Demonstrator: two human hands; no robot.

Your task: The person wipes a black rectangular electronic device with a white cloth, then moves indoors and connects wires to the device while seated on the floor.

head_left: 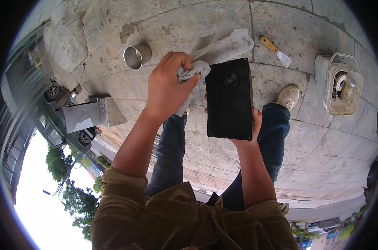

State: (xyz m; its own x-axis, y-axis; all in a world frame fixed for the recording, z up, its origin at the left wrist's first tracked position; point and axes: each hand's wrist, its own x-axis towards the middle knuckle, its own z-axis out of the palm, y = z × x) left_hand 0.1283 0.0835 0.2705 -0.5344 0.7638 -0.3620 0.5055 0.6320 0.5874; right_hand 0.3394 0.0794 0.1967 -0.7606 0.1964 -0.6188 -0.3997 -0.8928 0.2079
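My left hand (168,85) is closed round a bunched grey cloth (197,71), whose loose end hangs below the fingers. The cloth is close to the upper left edge of a flat black box (227,102); I cannot tell whether they touch. That box has screws at its corners and a round patch of small holes near its top. My right hand (250,127) grips it from underneath, with the thumb on its right edge and fingertips showing at the left edge. Most of the right hand's fingers are hidden behind the box.
On the paved ground beyond my hands lie a metal cup (137,56), a pale crumpled cloth (226,46) and a wooden-handled scraper (276,51). A dirty white bucket (330,106) with several items stands at the right. A metal box (110,112) is at the left, near parked vehicles.
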